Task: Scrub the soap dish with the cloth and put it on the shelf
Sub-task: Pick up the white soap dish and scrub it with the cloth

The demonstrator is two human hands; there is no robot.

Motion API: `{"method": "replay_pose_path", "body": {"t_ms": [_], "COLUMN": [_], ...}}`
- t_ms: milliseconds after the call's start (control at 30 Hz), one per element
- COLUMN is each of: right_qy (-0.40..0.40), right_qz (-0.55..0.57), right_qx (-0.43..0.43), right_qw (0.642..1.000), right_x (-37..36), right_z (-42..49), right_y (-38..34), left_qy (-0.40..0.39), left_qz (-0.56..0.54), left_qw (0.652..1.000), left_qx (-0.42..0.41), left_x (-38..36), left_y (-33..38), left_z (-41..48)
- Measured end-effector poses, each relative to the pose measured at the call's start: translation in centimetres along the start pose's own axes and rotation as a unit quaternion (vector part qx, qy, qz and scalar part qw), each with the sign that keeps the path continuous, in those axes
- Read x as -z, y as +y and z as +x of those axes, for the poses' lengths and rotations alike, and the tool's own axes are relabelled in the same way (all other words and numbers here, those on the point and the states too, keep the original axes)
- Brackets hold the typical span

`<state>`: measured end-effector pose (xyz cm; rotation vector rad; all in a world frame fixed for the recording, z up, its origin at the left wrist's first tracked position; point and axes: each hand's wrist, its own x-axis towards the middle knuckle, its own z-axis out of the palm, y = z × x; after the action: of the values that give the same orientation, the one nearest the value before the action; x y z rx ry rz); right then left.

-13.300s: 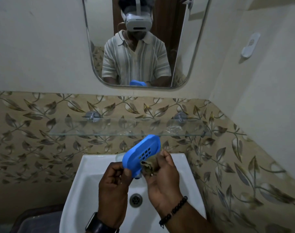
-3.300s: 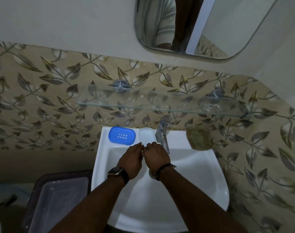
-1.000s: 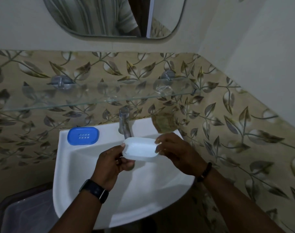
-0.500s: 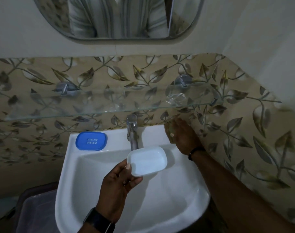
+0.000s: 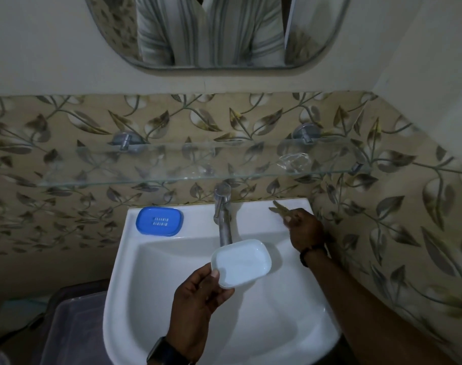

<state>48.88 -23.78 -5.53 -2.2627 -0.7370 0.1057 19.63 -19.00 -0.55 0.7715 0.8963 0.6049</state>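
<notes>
My left hand (image 5: 198,296) holds the white bottom tray of the soap dish (image 5: 241,262) by its near-left corner, over the basin below the tap. The blue perforated top of the soap dish (image 5: 160,221) lies on the sink's back-left ledge. At the sink's back-right corner, my right hand (image 5: 305,229) grips the olive-brown cloth (image 5: 278,208), whose end sticks out past my fingers. The glass shelf (image 5: 172,164) spans the tiled wall above the tap.
The white sink (image 5: 251,325) is mounted against leaf-patterned tiles, with a chrome tap (image 5: 223,217) at the back centre. A crumpled clear wrapper (image 5: 293,162) lies on the shelf's right end. A lidded plastic bin (image 5: 74,325) stands to the sink's lower left. A mirror (image 5: 214,32) hangs above.
My right hand let go of the white tray, reached to the sink's back-right corner and closed on the cloth, which is now lifted off the ledge. The left hand kept the tray.
</notes>
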Motion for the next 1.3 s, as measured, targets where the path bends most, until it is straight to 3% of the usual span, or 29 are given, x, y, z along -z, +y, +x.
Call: {"method": "replay_pose_path", "body": {"t_ms": [67,133,233,300,333,433,500,700,800,967,1100,1233,1300], "right_qy": [0.019,0.055,0.028,-0.089,-0.136,-0.193,-0.180,-0.051,-0.034,-0.132,-0.174,-0.121,-0.091], "right_qz": [0.148,0.234,0.159,0.060,0.020,-0.062,-0.151,-0.331,-0.281,-0.133,-0.147,-0.320,-0.342], "right_qx": [-0.032,0.005,0.209,0.347,0.374,0.367,0.388,0.305,0.284,0.314,0.379,0.444,0.444], "right_qw": [0.988,0.971,0.965,0.932,0.917,0.908,0.891,0.891,0.916,0.931,0.897,0.828,0.823], "right_x": [1.7,3.8,5.0,4.1,3.4,3.4,4.3,4.6,3.4,2.1,4.6,6.9,6.2], "right_z": [-2.3,-5.8,-12.2,-15.7,-17.0,-18.7,-18.8,-19.9,-21.8,-23.5,-21.6,-19.5,-19.7], "right_y": [-3.0,-6.5,-10.4,-11.6,-12.0,-12.2,-12.1,-13.3,-14.8,-15.6,-15.3,-13.6,-13.0], "left_qy": [0.007,0.012,-0.004,-0.029,-0.037,-0.065,-0.085,-0.099,-0.093,-0.121,-0.116,-0.103,-0.098], "left_qz": [-0.001,-0.007,-0.004,0.009,0.022,0.044,0.054,0.057,0.058,0.084,0.060,0.044,0.051], "left_qw": [1.000,1.000,1.000,0.999,0.999,0.996,0.994,0.988,0.989,0.983,0.986,0.987,0.986], "left_qx": [-0.011,-0.014,-0.014,-0.024,-0.034,-0.044,-0.052,-0.109,-0.103,-0.109,-0.105,-0.111,-0.122], "left_x": [0.7,1.6,1.9,1.7,1.8,2.8,3.4,3.8,4.5,5.6,6.1,6.5,6.3], "left_y": [0.2,0.2,0.1,-0.1,-0.1,0.4,0.9,2.6,2.6,3.3,3.7,3.6,3.5], "left_z": [-0.1,-0.2,-0.6,-1.1,-1.4,-2.2,-2.4,-3.2,-3.9,-3.9,-4.0,-4.2,-4.1]}}
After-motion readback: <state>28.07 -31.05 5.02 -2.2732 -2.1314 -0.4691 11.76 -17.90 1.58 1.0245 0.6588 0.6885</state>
